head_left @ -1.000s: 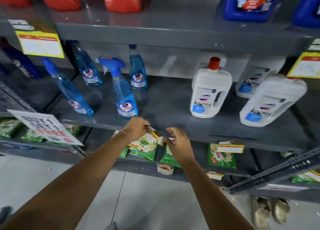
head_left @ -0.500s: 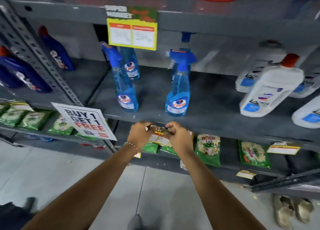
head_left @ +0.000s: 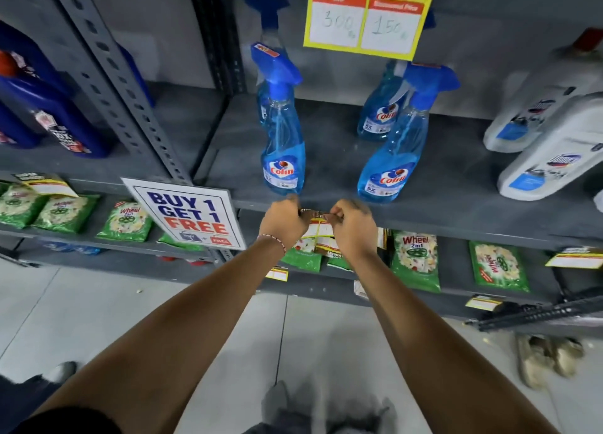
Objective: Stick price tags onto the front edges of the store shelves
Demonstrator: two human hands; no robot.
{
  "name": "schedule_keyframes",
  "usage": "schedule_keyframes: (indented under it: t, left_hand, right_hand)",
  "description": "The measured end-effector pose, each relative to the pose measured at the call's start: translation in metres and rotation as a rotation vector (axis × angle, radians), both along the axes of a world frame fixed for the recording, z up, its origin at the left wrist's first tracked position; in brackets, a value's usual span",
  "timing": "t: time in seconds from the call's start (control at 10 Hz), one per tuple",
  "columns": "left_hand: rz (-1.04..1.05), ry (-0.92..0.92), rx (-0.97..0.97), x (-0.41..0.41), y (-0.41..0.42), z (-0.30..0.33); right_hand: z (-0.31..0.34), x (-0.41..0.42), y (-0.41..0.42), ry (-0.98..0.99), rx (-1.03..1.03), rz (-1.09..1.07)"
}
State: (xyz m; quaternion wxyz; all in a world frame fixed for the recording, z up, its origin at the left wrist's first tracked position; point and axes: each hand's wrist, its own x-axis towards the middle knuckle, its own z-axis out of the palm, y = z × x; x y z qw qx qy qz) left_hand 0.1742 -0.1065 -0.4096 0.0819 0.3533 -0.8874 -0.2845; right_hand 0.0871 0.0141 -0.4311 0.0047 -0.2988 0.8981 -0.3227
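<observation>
A small yellow-and-white price tag hangs against the front edge of the grey middle shelf, below two blue Colin spray bottles. My left hand pinches the tag's top left corner. My right hand pinches its top right corner. Both hands press at the shelf edge, and their fingers hide the tag's top strip. A large yellow price tag reading 300 and 150 hangs from the shelf above.
A "BUY 1 GET 1 FREE" sign sits on the upright post just left of my hands. Green Wheel packets fill the lower shelf, which carries other tags. White jugs lie at right, dark blue bottles at left. Sandals lie on the floor.
The view has shifted left along the shelf and drawn closer. My hands came together on the tag and now hold it at the shelf edge under the spray bottles.
</observation>
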Motion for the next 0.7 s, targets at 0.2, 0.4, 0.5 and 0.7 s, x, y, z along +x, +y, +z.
schedule_keyframes:
  t: [0.2,0.4,0.5,0.7]
  left_hand:
    - [-0.073,-0.015,-0.242,0.008,0.004,0.001]
    - [-0.415,0.424,-0.357,0.009,0.052,0.035]
    - [-0.511,0.534,-0.451,-0.013,0.077,0.069]
    - [-0.499,0.703,-0.744,-0.059,0.122,0.179]
  right_hand:
    - [0.001,0.004,0.011,0.214,0.042,-0.073]
    - [0.018,0.015,0.052,0.280,-0.059,-0.045]
    - [0.051,0.004,0.077,0.370,-0.109,-0.006]
    - [0.159,-0.026,0.119,0.625,-0.255,0.048]
